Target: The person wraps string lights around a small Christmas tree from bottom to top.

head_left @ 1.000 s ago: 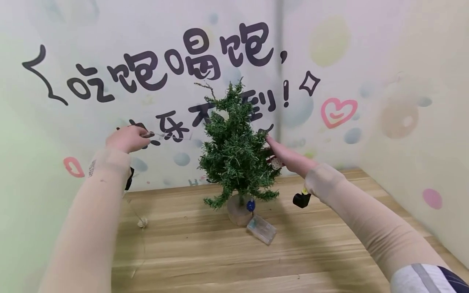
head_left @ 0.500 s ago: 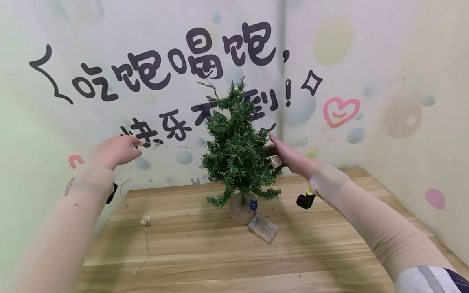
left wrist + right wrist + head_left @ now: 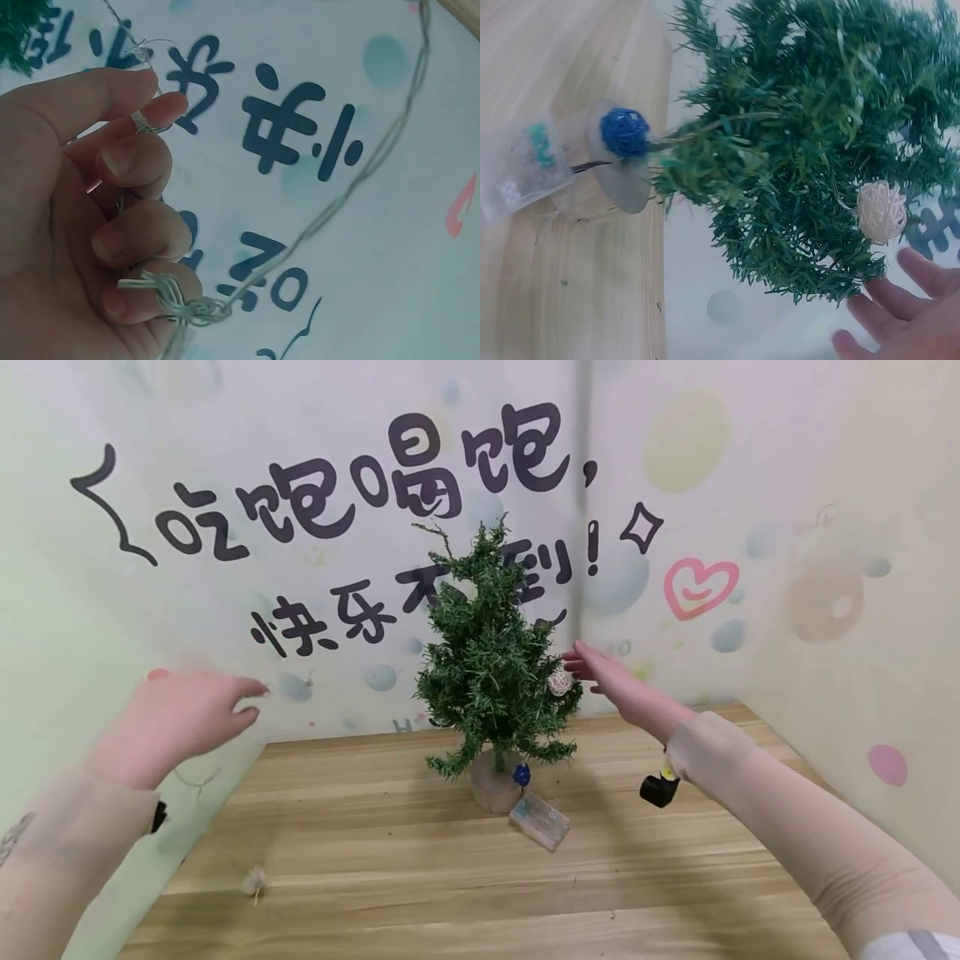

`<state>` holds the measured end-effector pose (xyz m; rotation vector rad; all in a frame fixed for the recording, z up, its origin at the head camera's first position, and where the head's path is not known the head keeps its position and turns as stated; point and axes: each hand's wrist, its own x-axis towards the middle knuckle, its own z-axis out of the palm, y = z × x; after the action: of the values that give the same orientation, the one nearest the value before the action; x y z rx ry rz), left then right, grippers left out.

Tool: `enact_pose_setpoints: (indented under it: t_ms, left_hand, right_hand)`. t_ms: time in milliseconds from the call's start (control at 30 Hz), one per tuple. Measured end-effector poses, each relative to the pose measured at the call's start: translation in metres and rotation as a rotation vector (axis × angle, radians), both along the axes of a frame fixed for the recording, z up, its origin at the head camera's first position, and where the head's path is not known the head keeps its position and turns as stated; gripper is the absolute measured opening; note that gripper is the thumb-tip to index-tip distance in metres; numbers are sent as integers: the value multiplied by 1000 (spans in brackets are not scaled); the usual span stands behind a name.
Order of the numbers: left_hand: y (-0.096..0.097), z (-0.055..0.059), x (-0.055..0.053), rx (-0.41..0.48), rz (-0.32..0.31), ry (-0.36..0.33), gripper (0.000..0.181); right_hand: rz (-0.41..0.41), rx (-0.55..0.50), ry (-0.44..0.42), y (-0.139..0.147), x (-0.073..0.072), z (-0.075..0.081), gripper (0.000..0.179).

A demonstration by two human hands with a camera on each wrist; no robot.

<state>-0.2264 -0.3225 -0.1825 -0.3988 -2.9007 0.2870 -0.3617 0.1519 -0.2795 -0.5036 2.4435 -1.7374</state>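
A small artificial Christmas tree (image 3: 491, 681) stands upright on its round wooden base (image 3: 491, 789). To its left, my left hand (image 3: 176, 718) grips a thin string-light wire (image 3: 360, 176) with curled fingers; the wire runs through the hand toward the tree and trails in a loop. A pale wicker ball (image 3: 255, 881) on the string shows low at the left. My right hand (image 3: 626, 689) has its fingers extended at the tree's right side, by a white wicker ball (image 3: 881, 212) among the branches. A blue wicker ball (image 3: 625, 132) sits at the base.
A clear battery box (image 3: 540, 821) lies on the wooden table (image 3: 390, 877) in front of the tree base. Behind stands a white wall (image 3: 480, 385) with dark lettering, and another wall (image 3: 862, 668) borders the table on the right.
My left hand has moved left and down, away from the tree, carrying the wire. The trailing pale ball has shifted left and lower. My right hand has drawn back slightly to the right.
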Motion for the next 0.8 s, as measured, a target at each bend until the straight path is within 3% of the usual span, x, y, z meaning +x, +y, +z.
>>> enact_pose_setpoints:
  t_ms: [100,200,333,400,633,800]
  left_hand:
    - [4,-15,19,2,-43,19,34]
    - [8,-30,34,4,-105,83,28]
    - [15,-44,47,-3,-147,147,22]
    - [19,-47,52,11,-139,141,23]
    - [30,-48,64,43,-152,152,28]
    - [44,-44,71,50,-204,186,28]
  right_hand:
    - [-58,31,114,3,12,0,60]
    - [-111,58,251,2,25,0,53]
    - [-143,91,493,-6,44,1,40]
    - [-129,98,617,-14,53,2,37]
    - [87,112,932,-52,88,2,34]
    - [271,149,986,-87,107,2,38]
